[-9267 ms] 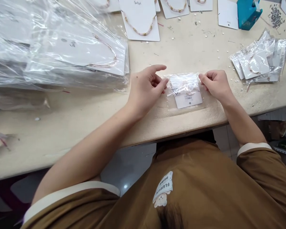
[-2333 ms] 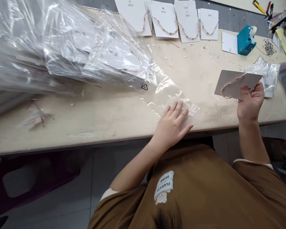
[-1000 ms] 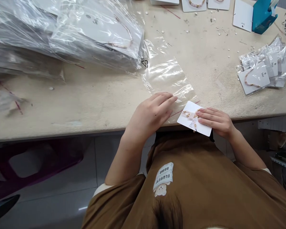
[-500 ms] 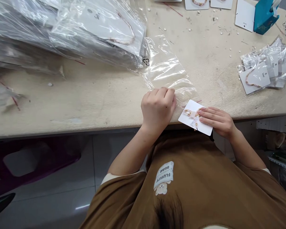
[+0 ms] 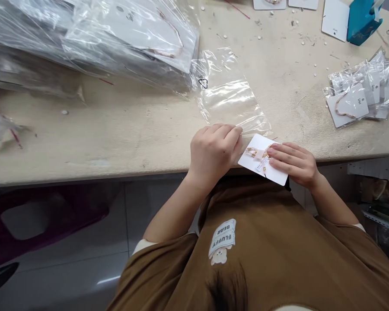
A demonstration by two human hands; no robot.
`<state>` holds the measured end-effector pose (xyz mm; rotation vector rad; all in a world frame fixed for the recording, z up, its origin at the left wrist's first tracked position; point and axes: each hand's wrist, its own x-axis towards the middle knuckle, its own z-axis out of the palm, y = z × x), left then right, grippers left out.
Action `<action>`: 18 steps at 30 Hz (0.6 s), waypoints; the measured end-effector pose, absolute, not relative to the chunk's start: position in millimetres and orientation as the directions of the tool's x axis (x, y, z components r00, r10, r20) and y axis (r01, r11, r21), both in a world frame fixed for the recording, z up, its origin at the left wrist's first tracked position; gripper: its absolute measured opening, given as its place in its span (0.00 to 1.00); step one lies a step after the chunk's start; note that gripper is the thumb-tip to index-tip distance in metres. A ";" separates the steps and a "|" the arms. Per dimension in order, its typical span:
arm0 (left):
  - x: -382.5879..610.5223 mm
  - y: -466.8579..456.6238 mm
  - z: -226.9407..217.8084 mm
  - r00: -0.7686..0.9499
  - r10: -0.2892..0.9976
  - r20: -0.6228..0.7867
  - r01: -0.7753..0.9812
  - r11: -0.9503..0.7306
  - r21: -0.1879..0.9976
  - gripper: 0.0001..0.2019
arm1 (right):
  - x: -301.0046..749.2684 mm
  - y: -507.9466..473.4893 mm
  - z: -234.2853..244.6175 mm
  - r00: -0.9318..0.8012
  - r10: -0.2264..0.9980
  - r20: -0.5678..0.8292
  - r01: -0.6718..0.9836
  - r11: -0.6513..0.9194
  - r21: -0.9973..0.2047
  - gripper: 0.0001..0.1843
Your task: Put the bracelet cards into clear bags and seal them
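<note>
A small clear plastic bag (image 5: pixel 233 97) with a printed recycling mark lies on the table, its near edge at my left hand. My left hand (image 5: pixel 214 149) is closed on that edge, its fingertips hidden under the knuckles. In my right hand (image 5: pixel 294 164) is a white jewelry card (image 5: pixel 276 176), held at its right side with the fingers flat across the top and the thumb out of sight beneath. A pink-and-gold beaded strand (image 5: pixel 252 151) and a small label are on the card's upward face. The card is tilted over the table's front edge, close beside the bag's near end.
Large clear bags (image 5: pixel 123 47) of carded jewelry cover the back left. Several bagged cards (image 5: pixel 350 106) are piled at right. A teal dispenser (image 5: pixel 359 23) stands at the back right beside a white card (image 5: pixel 335 19). Small white dots and red threads lie scattered. A purple stool (image 5: pixel 94 211) is below left.
The small bag has shifted slightly right at its far end, lying a little more clear of the large bags. The card has moved slightly left, towards my left hand. Both grips look the same.
</note>
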<state>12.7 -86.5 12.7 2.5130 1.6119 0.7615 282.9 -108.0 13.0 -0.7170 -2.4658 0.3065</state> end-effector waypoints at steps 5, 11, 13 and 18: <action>9.1 -89.6 15.4 0.337 0.861 0.382 0.754 -0.489 0.438 0.13 | 274.8 -104.0 7.6 -0.665 0.574 0.477 0.514 0.816 -0.266 0.28; 11.4 -90.1 14.3 0.342 0.863 0.372 0.700 -0.498 0.512 0.13 | 257.8 -97.5 0.7 -0.644 0.583 0.496 0.610 0.782 -0.128 0.24; 4.4 -86.6 13.9 0.451 0.832 0.324 0.651 -0.555 0.518 0.16 | 253.8 -93.5 -1.9 -0.633 0.605 0.484 0.608 0.775 -0.173 0.24; -17.4 -72.2 14.0 0.716 0.681 0.153 0.494 -0.649 0.578 0.32 | 247.8 -80.0 -3.8 -0.561 0.675 0.478 0.568 0.735 -0.370 0.22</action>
